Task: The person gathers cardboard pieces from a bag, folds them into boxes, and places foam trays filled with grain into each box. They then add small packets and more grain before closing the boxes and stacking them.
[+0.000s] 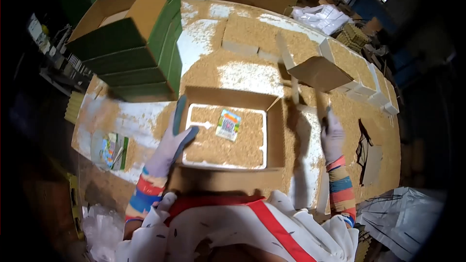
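Observation:
In front of me sits an open brown cardboard box (pixel 233 95). It contains a white-rimmed tray (pixel 266 138) filled with tan, sawdust-like material. A small printed packet or card (pixel 228 125) lies on that filling. My left hand (pixel 170 143), in a pale glove with dark fingertips, grips the box's left wall, thumb over the inside and fingers along the outside. On the right, my gloved right hand (pixel 333 138) is closed at the edge of a folded cardboard piece (pixel 320 73), which stands tilted beside the box with its flaps sticking out. Part of that piece is hidden or seen edge-on.
Stacked green cardboard boxes (pixel 131 63) rise at the back left, the top one open. A clear container with printed cards (pixel 115 151) stands at the left. White-sided filled blocks (pixel 352 65) line the right. Tan crumbs cover much of the white table (pixel 250 78). A dark strap (pixel 363 145) lies right.

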The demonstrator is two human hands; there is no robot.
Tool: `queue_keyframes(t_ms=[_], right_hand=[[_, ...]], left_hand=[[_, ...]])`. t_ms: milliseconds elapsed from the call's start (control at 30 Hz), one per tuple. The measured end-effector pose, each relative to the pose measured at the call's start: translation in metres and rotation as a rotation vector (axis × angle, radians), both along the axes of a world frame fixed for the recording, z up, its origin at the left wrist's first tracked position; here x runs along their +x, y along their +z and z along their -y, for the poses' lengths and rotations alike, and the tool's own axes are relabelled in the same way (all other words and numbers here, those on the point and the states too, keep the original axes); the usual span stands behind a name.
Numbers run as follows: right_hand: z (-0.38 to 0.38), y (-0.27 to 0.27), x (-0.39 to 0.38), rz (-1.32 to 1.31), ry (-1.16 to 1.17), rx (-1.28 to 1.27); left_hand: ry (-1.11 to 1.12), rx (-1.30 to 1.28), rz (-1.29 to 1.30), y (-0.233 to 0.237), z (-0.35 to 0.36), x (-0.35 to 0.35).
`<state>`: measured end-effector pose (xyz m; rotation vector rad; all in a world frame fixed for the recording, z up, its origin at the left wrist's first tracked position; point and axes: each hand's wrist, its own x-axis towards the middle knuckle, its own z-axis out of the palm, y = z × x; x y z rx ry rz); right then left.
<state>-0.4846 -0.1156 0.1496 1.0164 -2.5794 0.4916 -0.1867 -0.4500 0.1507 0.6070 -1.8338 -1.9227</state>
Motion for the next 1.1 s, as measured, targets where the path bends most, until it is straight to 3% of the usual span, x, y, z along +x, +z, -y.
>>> queue_keyframes(t_ms=[33, 100, 167, 267, 333, 400, 467, 533, 633, 667, 767, 800, 867, 933, 967, 1033, 1100], right_hand=[[0.026, 0.039, 0.026, -0.132, 0.044, -0.112], [0.071, 0.094, 0.076, -0.307, 0.223, -0.055], [0.116, 0.102, 0.119, -0.384, 0.524, 0.108], [0.165, 0.077, 0.135, -0.48, 0.63, 0.359], [0.167, 0.08, 0.094, -0.416, 0.394, 0.345], [0.147, 0.093, 0.051, -0.325, 0.168, 0.116], [0.115, 0.094, 0.006, -0.2, -0.268, 0.332], [0.068, 0.091, -0.036, -0.036, -0.453, 0.321], [-0.019, 0.073, -0.102, -0.03, -0.498, 0.027], [-0.058, 0.056, -0.153, 0.138, -0.431, -0.125], [-0.057, 0.116, -0.104, -0.179, -0.435, -0.009], [-0.019, 0.146, -0.057, -0.279, -0.448, -0.036], [0.049, 0.169, 0.025, -0.555, -0.105, -0.052], [0.112, 0.154, 0.088, -0.493, 0.284, 0.132], [0.138, 0.131, 0.123, -0.485, 0.459, 0.305], [0.173, 0.075, 0.159, -0.249, 0.897, 0.386], [0.191, 0.012, 0.174, -0.081, 1.06, 0.473]], left_hand=[[0.017, 0.069, -0.043, -0.015, 0.006, -0.001], [0.047, 0.268, -0.221, -0.033, 0.012, -0.002], [0.033, 0.194, -0.187, -0.033, 0.017, 0.005], [0.033, 0.119, -0.226, -0.037, 0.019, 0.015], [0.019, 0.222, -0.169, -0.036, 0.024, 0.024], [0.034, 0.191, -0.176, -0.039, 0.025, 0.028], [0.028, 0.178, -0.14, -0.029, 0.02, 0.03], [0.046, 0.165, -0.17, -0.037, 0.02, 0.027], [0.055, 0.172, -0.157, -0.028, 0.015, 0.026], [0.024, 0.224, -0.183, -0.041, 0.02, 0.022], [0.02, 0.252, -0.201, -0.041, 0.018, 0.017], [0.04, 0.257, -0.208, -0.04, 0.015, 0.016], [0.075, 0.287, -0.248, -0.04, 0.008, 0.013], [0.104, 0.227, -0.24, -0.04, 0.005, 0.011], [0.115, 0.232, -0.237, -0.041, 0.006, 0.011], [0.117, 0.269, -0.239, -0.044, 0.009, 0.014], [0.122, 0.269, -0.23, -0.046, 0.014, 0.022]])
